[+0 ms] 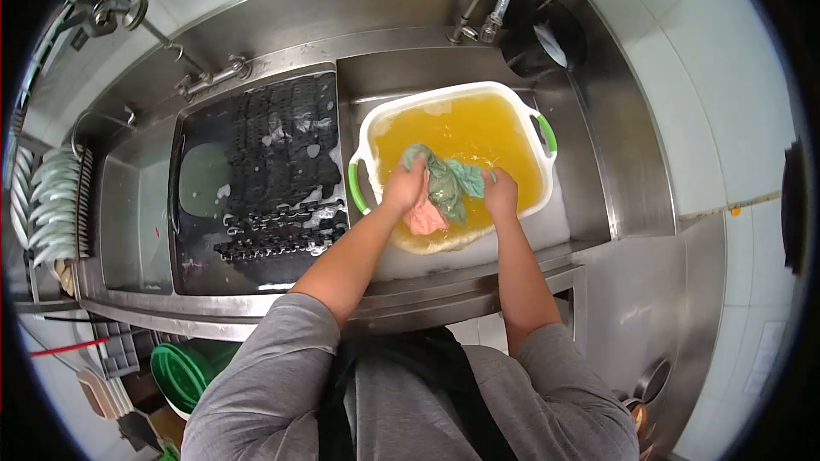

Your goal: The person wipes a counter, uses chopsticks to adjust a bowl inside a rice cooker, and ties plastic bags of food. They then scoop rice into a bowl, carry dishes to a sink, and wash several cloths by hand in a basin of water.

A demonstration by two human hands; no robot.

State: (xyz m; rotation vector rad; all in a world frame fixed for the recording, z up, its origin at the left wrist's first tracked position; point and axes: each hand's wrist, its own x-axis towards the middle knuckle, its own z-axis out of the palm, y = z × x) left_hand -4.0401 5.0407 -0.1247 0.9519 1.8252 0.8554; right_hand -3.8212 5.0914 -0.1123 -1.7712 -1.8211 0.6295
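My left hand [403, 186] is closed around bunched wet cloths: a green cloth [444, 189], with a pink cloth [425, 214] hanging below the palm. On the other side, my right hand [501, 194] pinches the light green end of the bundle. The lower folds touch the yellow liquid [478, 124] that fills a white plastic basin [547, 179]. Both hands are over the basin's near half. Its green handles [357, 186] are at the left and right sides.
The basin stands in a steel sink [589, 171], with a curved tap [504, 0] behind. In the left compartment, black ribbed mats [282, 137] lie in dark water. A black pan [547, 38] leans in the back right corner. Plates [55, 205] fill a rack at far left.
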